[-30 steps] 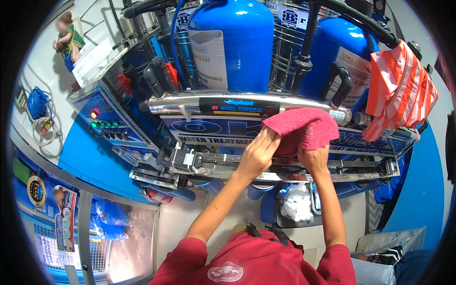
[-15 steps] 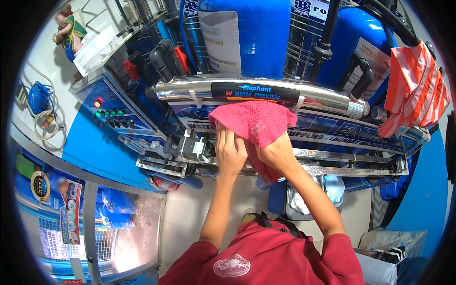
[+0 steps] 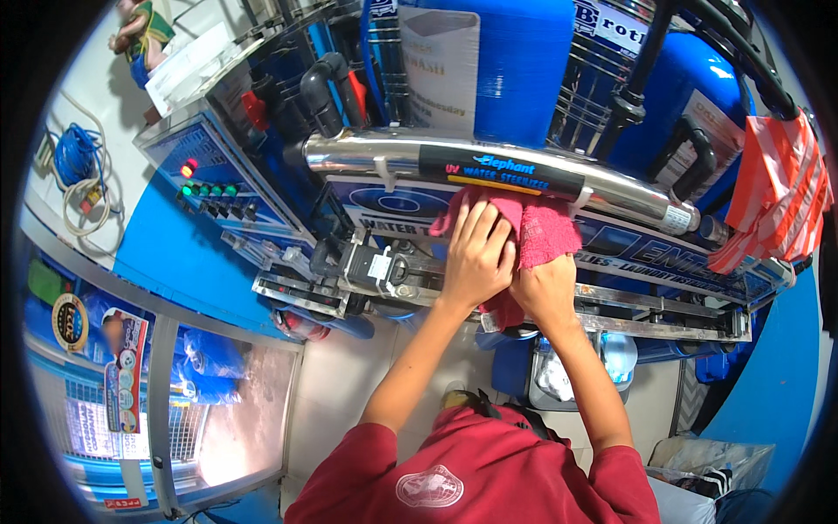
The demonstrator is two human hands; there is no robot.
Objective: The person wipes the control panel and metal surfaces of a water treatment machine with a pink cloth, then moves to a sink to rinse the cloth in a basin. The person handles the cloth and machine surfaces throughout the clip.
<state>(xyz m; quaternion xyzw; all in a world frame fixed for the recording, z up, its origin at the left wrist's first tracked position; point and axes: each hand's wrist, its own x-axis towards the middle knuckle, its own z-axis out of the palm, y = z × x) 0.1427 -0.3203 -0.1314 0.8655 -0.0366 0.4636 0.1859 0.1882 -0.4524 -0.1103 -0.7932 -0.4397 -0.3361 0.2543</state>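
Observation:
Both my hands are on a pink-red towel (image 3: 550, 234) bunched in front of the blue-and-white sign panel (image 3: 621, 251). My left hand (image 3: 478, 253) grips the towel's left part, the backs of its fingers toward me. Close beside it on the right, my right hand (image 3: 547, 290) is closed on the towel, and a fold hangs below the two hands. Just above the towel runs a shiny steel sterilizer tube (image 3: 367, 157) with a black label. The fingertips are partly hidden in the cloth.
Blue tanks (image 3: 519, 79) and black pipes (image 3: 624, 109) stand behind the tube. A control panel (image 3: 205, 179) with lit lamps is at the left, near a small black pump (image 3: 371, 266). An orange-and-white striped bag (image 3: 777, 188) hangs at the right. Metal rails (image 3: 646, 323) run below.
My hands have drawn closer together, and the left has moved right across the towel. The towel is more bunched and sits lower against the panel. The view has shifted slightly.

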